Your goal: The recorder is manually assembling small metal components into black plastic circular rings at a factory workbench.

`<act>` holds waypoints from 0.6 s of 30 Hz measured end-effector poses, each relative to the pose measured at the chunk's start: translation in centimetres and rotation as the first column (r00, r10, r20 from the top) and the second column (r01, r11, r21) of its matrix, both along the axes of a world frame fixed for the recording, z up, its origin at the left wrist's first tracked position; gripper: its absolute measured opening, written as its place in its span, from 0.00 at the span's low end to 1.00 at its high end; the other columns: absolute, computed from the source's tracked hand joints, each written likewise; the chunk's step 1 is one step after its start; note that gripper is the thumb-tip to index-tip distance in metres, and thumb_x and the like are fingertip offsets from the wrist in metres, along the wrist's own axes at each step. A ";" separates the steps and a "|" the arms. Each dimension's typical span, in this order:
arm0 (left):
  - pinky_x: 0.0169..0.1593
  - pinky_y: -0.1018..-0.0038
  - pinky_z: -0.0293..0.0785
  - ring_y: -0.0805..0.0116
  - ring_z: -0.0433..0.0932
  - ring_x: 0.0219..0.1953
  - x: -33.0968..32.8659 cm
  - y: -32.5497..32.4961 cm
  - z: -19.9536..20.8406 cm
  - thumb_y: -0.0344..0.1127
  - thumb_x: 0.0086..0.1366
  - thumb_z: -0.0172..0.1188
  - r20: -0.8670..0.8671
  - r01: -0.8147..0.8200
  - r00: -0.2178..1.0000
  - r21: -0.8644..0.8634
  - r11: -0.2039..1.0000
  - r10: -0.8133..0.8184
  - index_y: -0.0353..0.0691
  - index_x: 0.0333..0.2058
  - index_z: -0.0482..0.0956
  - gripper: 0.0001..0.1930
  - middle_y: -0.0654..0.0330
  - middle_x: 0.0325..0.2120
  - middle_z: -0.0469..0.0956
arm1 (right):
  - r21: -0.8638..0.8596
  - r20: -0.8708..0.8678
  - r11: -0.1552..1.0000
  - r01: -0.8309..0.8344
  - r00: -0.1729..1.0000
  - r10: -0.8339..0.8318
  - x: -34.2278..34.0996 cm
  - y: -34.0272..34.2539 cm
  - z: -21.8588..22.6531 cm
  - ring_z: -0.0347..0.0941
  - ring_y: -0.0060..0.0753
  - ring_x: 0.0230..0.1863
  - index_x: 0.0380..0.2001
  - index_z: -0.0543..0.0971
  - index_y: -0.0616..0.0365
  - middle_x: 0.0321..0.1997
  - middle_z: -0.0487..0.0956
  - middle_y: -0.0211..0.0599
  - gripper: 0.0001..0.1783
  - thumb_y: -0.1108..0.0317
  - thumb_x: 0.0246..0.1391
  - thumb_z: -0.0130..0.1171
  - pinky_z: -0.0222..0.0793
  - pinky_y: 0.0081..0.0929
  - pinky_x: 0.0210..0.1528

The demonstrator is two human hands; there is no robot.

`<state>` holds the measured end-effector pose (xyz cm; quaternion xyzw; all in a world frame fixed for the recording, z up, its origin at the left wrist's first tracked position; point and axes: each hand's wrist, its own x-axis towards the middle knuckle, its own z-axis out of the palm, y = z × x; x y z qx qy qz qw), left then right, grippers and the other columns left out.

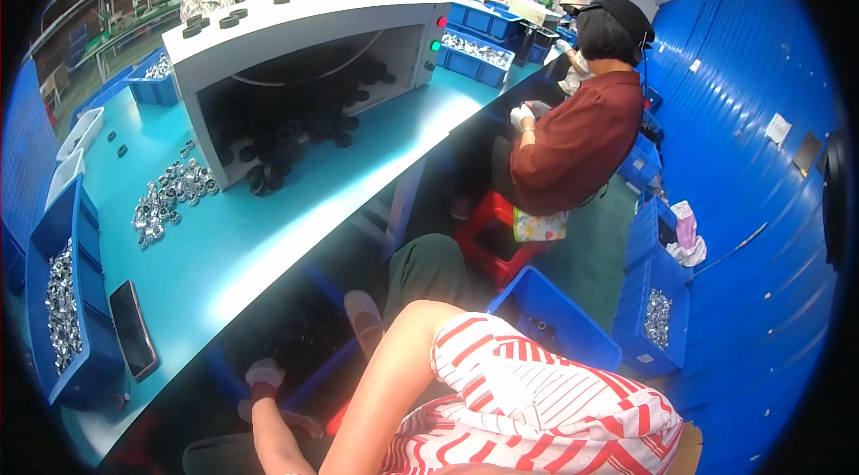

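Hand (265, 374) beyond table (188, 296) edge, phone (133, 330) — just inside

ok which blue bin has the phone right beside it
The blue bin at the near left end of the table, holding shiny parts: the phone lies along its right side, away from the other bins.

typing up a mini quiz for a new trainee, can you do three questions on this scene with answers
1. True or false: loose silver pieces lie on the teal table, beside the white box.

2. What colour is the stool under the co-worker in maroon?
a) yellow
b) red
c) grey

3. Fill in: the person's left hand wears a ____ glove.

Key: 1 true; 2 b; 3 white.
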<state>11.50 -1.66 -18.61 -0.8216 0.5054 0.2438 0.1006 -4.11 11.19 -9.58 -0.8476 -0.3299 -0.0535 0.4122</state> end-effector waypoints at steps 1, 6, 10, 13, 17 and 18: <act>0.50 0.60 0.73 0.53 0.76 0.48 -0.2 -0.1 0.4 0.49 0.55 0.57 0.004 -0.013 1.000 0.001 1.000 0.013 0.47 0.39 0.82 0.18 0.52 0.43 0.78 | -0.004 0.005 1.000 -0.010 1.000 0.010 0.0 -0.1 0.1 0.74 0.42 0.43 0.38 0.79 0.56 0.42 0.78 0.41 0.13 0.61 0.52 0.57 0.68 0.36 0.45; 0.49 0.60 0.73 0.54 0.76 0.48 0.7 -0.2 -0.7 0.48 0.54 0.56 -0.009 -0.013 1.000 -0.033 0.999 0.013 0.47 0.39 0.82 0.17 0.53 0.43 0.78 | -0.041 0.032 0.998 -0.041 0.999 0.042 0.6 -0.5 0.3 0.74 0.42 0.43 0.38 0.79 0.56 0.42 0.78 0.41 0.13 0.62 0.52 0.57 0.68 0.36 0.45; 0.49 0.60 0.73 0.51 0.76 0.47 1.4 -0.1 -1.2 0.50 0.53 0.58 0.000 -0.045 0.999 -0.056 0.997 0.046 0.45 0.38 0.83 0.19 0.52 0.43 0.78 | -0.065 0.073 0.994 -0.087 0.993 0.092 0.5 -0.3 0.6 0.74 0.42 0.43 0.38 0.79 0.56 0.42 0.78 0.41 0.13 0.62 0.52 0.57 0.68 0.36 0.45; 0.49 0.60 0.72 0.51 0.76 0.47 1.7 0.1 -2.1 0.51 0.53 0.57 -0.022 -0.056 0.998 -0.056 0.997 0.055 0.44 0.38 0.83 0.19 0.51 0.43 0.78 | -0.075 0.092 0.992 -0.104 0.990 0.110 -0.4 -0.4 1.4 0.74 0.42 0.43 0.38 0.79 0.56 0.43 0.78 0.41 0.13 0.62 0.52 0.57 0.68 0.36 0.45; 0.49 0.60 0.72 0.50 0.76 0.47 1.1 0.1 -2.9 0.50 0.53 0.57 -0.034 -0.074 0.997 -0.093 0.993 0.071 0.44 0.38 0.82 0.19 0.51 0.43 0.78 | -0.080 0.127 0.991 -0.105 0.985 0.114 -0.4 -0.6 2.3 0.74 0.42 0.44 0.38 0.79 0.56 0.43 0.78 0.41 0.13 0.62 0.52 0.57 0.68 0.36 0.46; 0.49 0.60 0.73 0.52 0.76 0.47 1.0 -0.2 -3.4 0.50 0.53 0.58 -0.036 -0.053 0.998 -0.068 0.996 0.051 0.44 0.39 0.82 0.19 0.51 0.43 0.78 | -0.080 0.137 0.991 -0.107 0.984 0.117 -0.5 -0.5 2.5 0.74 0.41 0.44 0.38 0.79 0.56 0.43 0.78 0.41 0.13 0.62 0.52 0.57 0.68 0.36 0.46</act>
